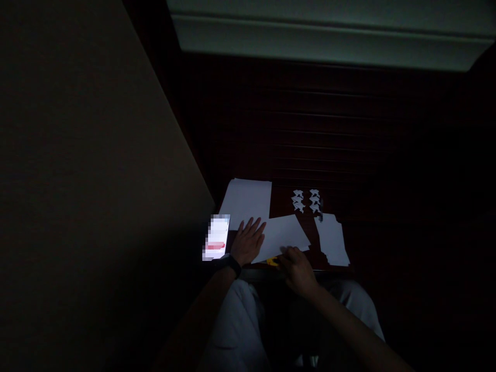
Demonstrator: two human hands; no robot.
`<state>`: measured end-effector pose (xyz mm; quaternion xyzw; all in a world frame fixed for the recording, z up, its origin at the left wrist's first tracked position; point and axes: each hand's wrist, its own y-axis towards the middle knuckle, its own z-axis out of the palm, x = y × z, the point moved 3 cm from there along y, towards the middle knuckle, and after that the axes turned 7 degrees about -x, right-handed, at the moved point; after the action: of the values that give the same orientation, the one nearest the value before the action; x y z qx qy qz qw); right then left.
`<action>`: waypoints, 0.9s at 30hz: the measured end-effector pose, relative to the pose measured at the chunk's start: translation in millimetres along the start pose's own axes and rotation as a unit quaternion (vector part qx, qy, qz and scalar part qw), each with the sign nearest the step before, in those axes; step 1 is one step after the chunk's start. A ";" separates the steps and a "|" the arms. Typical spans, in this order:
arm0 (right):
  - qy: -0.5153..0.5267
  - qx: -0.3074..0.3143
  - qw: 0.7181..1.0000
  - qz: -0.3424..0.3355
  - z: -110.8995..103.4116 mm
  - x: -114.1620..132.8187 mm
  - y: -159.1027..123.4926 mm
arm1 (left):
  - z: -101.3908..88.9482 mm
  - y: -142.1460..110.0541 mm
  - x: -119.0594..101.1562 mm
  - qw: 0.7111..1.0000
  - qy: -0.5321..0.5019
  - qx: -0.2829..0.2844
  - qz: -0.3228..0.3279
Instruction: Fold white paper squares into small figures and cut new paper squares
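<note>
My left hand (249, 242) lies flat with fingers spread on the left part of a white sheet of paper (284, 231), which sits at an angle near the table's front edge. At the sheet's lower edge my right hand (298, 268) is curled, its fingertips pressed together. A small yellow object (272, 261) shows just left of those fingertips; its kind is too dark to tell, and whether the fingers grip it or the paper is hidden.
A stack of white paper (248, 199) lies at the back left, a lit phone (217, 237) at the left edge. Several small folded paper pieces (298, 200) stand in two columns behind. More cut paper (332, 240) lies right. A wall (96, 129) rises close on the left.
</note>
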<state>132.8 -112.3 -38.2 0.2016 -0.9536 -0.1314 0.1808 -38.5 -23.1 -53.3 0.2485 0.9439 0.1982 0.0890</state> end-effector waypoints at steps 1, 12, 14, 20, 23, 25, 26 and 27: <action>0.000 0.002 1.000 0.000 0.5 0.0 0.4 | 0.2 -0.2 0.2 1.000 0.001 0.000 -0.001; -0.005 0.006 1.000 -0.007 5.0 -2.0 -3.1 | 1.2 0.2 -0.1 1.000 0.007 0.000 0.001; -0.005 0.008 1.000 -0.010 5.3 -1.0 -1.7 | 0.6 0.4 -0.5 1.000 0.007 0.000 0.002; 0.004 -0.003 1.000 -0.021 3.9 -1.5 -3.4 | 0.1 0.9 -1.4 1.000 0.007 -0.001 -0.002; 0.002 -0.001 1.000 -0.017 6.6 -1.7 -2.5 | 0.8 0.8 -1.3 1.000 0.006 0.000 -0.003; 0.003 0.001 1.000 -0.020 8.6 -1.0 -1.0 | 1.1 0.8 -1.3 1.000 0.005 0.001 -0.002; 0.004 0.001 1.000 -0.021 9.3 -0.7 -0.5 | 1.0 0.8 -1.4 1.000 0.004 0.003 -0.001; 0.005 0.000 1.000 -0.023 9.7 -0.5 -0.3 | 0.8 0.8 -1.5 1.000 0.004 0.003 0.000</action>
<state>129.4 -110.6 -47.2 0.2244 -0.9477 -0.1343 0.1829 -36.6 -22.9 -53.6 0.2481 0.9448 0.1966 0.0848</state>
